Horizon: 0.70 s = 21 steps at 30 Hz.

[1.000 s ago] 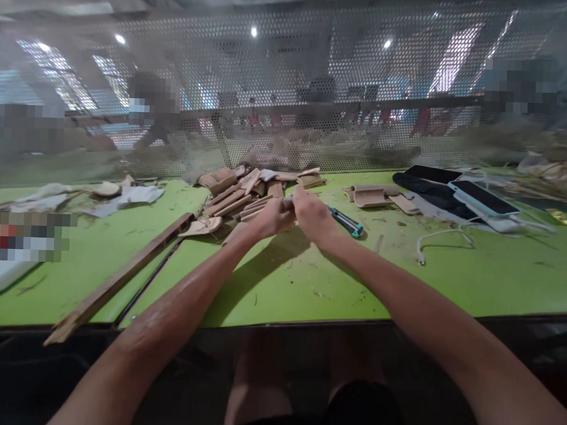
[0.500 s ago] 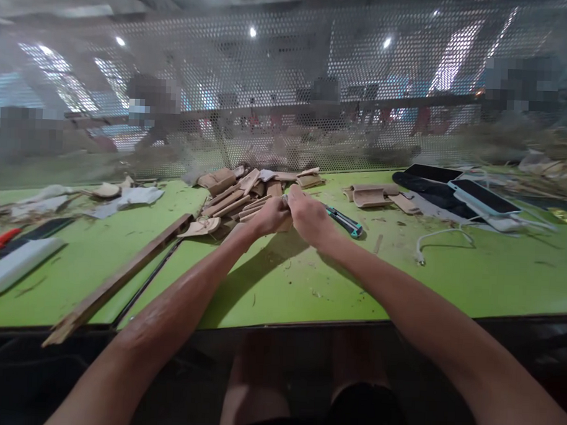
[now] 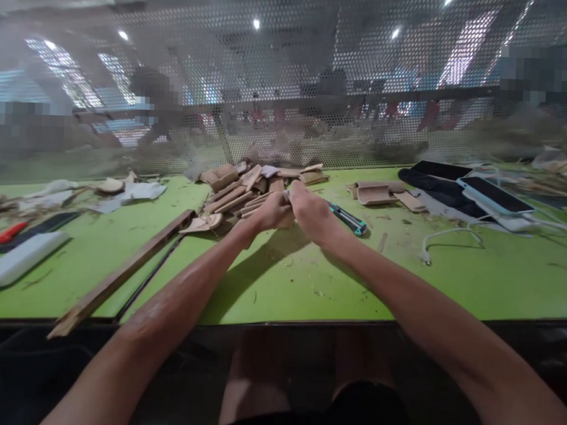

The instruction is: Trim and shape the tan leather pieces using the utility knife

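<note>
Both my hands meet over the green table (image 3: 309, 281), just in front of a heap of tan wooden pieces (image 3: 240, 189). My left hand (image 3: 272, 212) is closed in a fist, knuckles up. My right hand (image 3: 314, 215) is closed too and presses against the left. A small pale bit shows between the two thumbs; I cannot make out what it is. A teal and black utility knife (image 3: 349, 219) lies on the table right behind my right hand.
A long wooden strip (image 3: 123, 272) runs diagonally at the left. Further tan pieces (image 3: 375, 192), phones (image 3: 491, 196) and a white cable (image 3: 443, 235) lie at the right; a white power bank (image 3: 16, 262) and red tool (image 3: 8, 232) at the left. A perforated metal screen (image 3: 288, 82) backs the table.
My hands stay locked together at the same spot, shifting only slightly. The view has tilted a little, so the table's things sit a bit lower and further right in the frame.
</note>
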Available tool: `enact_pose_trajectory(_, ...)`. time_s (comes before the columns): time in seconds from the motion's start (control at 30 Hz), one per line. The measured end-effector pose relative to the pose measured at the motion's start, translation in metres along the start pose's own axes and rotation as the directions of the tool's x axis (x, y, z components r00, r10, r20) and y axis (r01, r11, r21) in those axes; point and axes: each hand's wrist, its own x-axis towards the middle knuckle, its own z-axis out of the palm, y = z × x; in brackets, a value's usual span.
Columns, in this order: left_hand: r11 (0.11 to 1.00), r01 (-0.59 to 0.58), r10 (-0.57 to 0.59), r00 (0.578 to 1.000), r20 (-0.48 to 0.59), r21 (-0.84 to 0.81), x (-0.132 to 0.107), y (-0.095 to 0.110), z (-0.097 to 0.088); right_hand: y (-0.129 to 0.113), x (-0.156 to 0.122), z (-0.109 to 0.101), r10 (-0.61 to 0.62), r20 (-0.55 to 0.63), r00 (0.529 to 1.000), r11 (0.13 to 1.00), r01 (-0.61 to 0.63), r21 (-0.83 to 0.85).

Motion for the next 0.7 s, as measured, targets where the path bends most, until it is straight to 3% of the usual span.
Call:
enact_pose_trajectory(0.13, 0.998, 0.019, -0.017, 0.999, -0.037, 0.053, 0.001, -0.003, 0.0, -0.002, 0.0, -0.001, 0.029, 0.013, 1.0, 1.0, -0.029, -0.006)
enact_pose_trajectory(0.27, 0.999, -0.015, 0.014, 0.999, -0.029, -0.039, -0.003, -0.001, 0.0, 0.0, -0.004, 0.001, 0.045, 0.045, 0.998, 0.999, -0.046, 0.029)
enact_pose_trajectory(0.47, 0.985, 0.043, -0.026, 0.994, 0.102, -0.165, -0.009, 0.008, 0.003, 0.009, -0.002, 0.009, 0.119, 0.084, 0.989, 0.992, -0.114, -0.061)
enact_pose_trajectory(0.63, 0.993, 0.016, -0.016, 1.0, 0.001, -0.12, -0.009, 0.005, 0.001, 0.004, -0.005, 0.009, 0.102, 0.072, 0.992, 0.993, -0.098, -0.058)
enact_pose_trajectory(0.7, 0.986, 0.037, -0.036, 0.999, 0.009, -0.165, -0.01, 0.004, 0.001, 0.004, -0.005, 0.01, 0.097, 0.071, 0.993, 0.995, -0.094, -0.046)
